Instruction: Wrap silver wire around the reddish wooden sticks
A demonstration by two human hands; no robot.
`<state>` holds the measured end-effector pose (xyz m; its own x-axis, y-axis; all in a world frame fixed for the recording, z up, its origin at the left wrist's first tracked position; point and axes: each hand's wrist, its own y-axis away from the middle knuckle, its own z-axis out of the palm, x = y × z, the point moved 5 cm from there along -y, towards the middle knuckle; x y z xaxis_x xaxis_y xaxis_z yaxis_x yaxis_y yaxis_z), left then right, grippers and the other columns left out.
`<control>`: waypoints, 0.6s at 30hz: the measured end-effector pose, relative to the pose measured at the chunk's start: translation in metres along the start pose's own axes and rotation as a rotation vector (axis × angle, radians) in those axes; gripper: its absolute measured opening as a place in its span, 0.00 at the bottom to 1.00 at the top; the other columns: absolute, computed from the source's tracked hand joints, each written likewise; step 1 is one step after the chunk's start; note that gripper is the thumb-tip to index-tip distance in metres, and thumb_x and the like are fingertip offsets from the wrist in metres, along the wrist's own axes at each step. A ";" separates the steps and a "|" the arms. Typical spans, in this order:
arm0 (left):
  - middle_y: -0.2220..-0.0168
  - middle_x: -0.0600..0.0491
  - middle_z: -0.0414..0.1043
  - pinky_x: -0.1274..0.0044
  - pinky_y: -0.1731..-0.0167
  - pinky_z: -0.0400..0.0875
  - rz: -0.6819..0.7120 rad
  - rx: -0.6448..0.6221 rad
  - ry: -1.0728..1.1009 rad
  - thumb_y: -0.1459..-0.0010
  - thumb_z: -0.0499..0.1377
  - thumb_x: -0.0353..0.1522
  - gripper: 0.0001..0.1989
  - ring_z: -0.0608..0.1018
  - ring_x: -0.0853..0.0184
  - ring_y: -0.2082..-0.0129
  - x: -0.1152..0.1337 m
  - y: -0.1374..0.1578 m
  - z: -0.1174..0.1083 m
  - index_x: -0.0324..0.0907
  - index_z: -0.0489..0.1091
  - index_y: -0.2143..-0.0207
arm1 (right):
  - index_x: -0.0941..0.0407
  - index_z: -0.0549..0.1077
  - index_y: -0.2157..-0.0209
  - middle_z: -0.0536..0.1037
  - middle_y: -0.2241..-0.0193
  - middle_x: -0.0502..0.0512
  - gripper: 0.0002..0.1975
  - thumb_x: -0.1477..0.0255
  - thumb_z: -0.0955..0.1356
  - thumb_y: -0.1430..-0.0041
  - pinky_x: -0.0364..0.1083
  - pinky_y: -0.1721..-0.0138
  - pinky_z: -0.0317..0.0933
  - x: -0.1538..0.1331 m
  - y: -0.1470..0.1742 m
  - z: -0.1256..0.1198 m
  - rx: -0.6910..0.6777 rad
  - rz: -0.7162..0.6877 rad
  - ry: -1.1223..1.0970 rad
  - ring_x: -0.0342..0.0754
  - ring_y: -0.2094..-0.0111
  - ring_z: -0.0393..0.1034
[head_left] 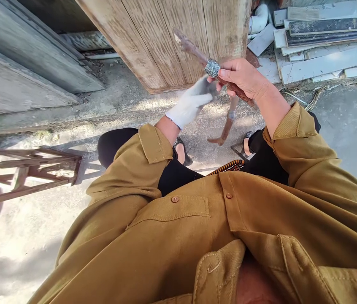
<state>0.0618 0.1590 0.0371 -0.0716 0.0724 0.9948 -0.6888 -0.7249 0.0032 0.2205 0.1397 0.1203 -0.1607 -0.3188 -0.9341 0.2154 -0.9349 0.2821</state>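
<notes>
My bare right hand (240, 78) is closed around a brown stick (193, 47), thumb pressed along it beside a coil of thin silvery wire (212, 67) wound about its middle. The stick slants from upper left to lower right, and its upper end looks pale and broken. My left hand (191, 103), in a white glove, reaches up just below the wire. Motion blurs its fingers, so their grip is unclear. Beneath my right hand shows a second brown piece of branch (227, 126) with a bent lower end and a pale band. Whether it joins the held stick I cannot tell.
A plank wooden panel (178, 50) stands ahead. Stacked boards (330, 46) and a white pipe elbow (259, 19) lie at the upper right. Grey panels (36, 46) rise at the upper left. A low wooden stool (33, 169) is on the concrete ground at left.
</notes>
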 end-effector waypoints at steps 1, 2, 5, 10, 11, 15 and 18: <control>0.45 0.46 0.81 0.61 0.41 0.77 -0.012 -0.053 0.032 0.43 0.76 0.53 0.33 0.81 0.49 0.37 -0.006 -0.001 0.007 0.48 0.75 0.41 | 0.69 0.80 0.63 0.84 0.65 0.62 0.13 0.83 0.68 0.20 0.36 0.86 0.57 0.000 0.001 0.001 -0.013 0.000 -0.023 0.41 0.74 0.75; 0.50 0.45 0.82 0.61 0.43 0.79 -0.026 -0.095 0.052 0.42 0.77 0.53 0.32 0.84 0.49 0.42 -0.011 -0.002 0.013 0.45 0.77 0.45 | 0.69 0.80 0.63 0.85 0.63 0.64 0.13 0.83 0.68 0.19 0.36 0.87 0.57 0.000 0.002 0.001 -0.022 -0.014 -0.052 0.41 0.74 0.74; 0.60 0.46 0.82 0.63 0.47 0.81 -0.043 -0.090 0.082 0.35 0.76 0.51 0.25 0.87 0.56 0.54 -0.015 -0.001 0.021 0.42 0.78 0.54 | 0.70 0.80 0.62 0.86 0.61 0.67 0.13 0.79 0.69 0.18 0.35 0.86 0.56 -0.002 0.002 -0.004 -0.029 -0.102 -0.117 0.40 0.74 0.72; 0.66 0.49 0.81 0.70 0.54 0.82 -0.135 0.003 -0.057 0.26 0.70 0.41 0.14 0.85 0.63 0.64 0.003 -0.002 0.018 0.40 0.78 0.60 | 0.66 0.78 0.63 0.87 0.56 0.69 0.16 0.77 0.68 0.16 0.35 0.84 0.57 0.003 -0.003 -0.015 0.056 -0.095 -0.129 0.39 0.72 0.68; 0.66 0.48 0.81 0.71 0.56 0.82 -0.166 0.003 -0.106 0.26 0.70 0.38 0.11 0.84 0.64 0.65 0.007 -0.002 0.017 0.40 0.78 0.60 | 0.65 0.78 0.63 0.87 0.56 0.67 0.16 0.77 0.67 0.16 0.35 0.83 0.57 0.004 -0.004 -0.016 0.062 -0.084 -0.130 0.39 0.71 0.67; 0.69 0.50 0.79 0.72 0.62 0.79 -0.226 0.040 -0.239 0.29 0.66 0.32 0.06 0.80 0.65 0.71 0.014 -0.002 0.011 0.41 0.79 0.62 | 0.62 0.79 0.62 0.78 0.73 0.54 0.16 0.72 0.69 0.15 0.36 0.83 0.56 0.003 -0.006 -0.017 0.083 -0.061 -0.005 0.39 0.76 0.62; 0.72 0.52 0.75 0.72 0.62 0.77 -0.225 0.020 -0.311 0.33 0.66 0.31 0.04 0.78 0.64 0.72 0.011 -0.001 0.011 0.40 0.79 0.63 | 0.58 0.75 0.67 0.72 0.78 0.49 0.19 0.73 0.68 0.15 0.39 0.82 0.52 0.002 -0.007 -0.022 0.196 -0.043 0.318 0.38 0.80 0.54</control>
<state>0.0695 0.1534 0.0493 0.3044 0.0225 0.9523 -0.6479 -0.7280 0.2243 0.2400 0.1494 0.1120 0.1483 -0.2433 -0.9585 0.0216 -0.9682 0.2492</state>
